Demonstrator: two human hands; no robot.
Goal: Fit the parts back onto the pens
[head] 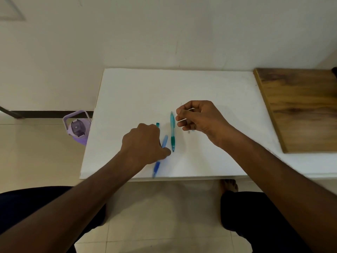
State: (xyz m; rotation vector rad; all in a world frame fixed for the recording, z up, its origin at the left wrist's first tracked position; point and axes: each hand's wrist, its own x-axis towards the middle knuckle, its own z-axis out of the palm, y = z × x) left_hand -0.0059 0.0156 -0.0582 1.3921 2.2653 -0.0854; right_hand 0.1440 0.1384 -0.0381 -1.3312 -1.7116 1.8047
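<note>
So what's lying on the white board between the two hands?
Head view: a teal pen lies between left hand and right hand, beside the blue pen.

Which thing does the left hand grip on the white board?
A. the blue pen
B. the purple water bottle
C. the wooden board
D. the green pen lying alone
A: the left hand grips the blue pen, its fingers curled round the barrel, while the green pen lies untouched beside it.
</note>
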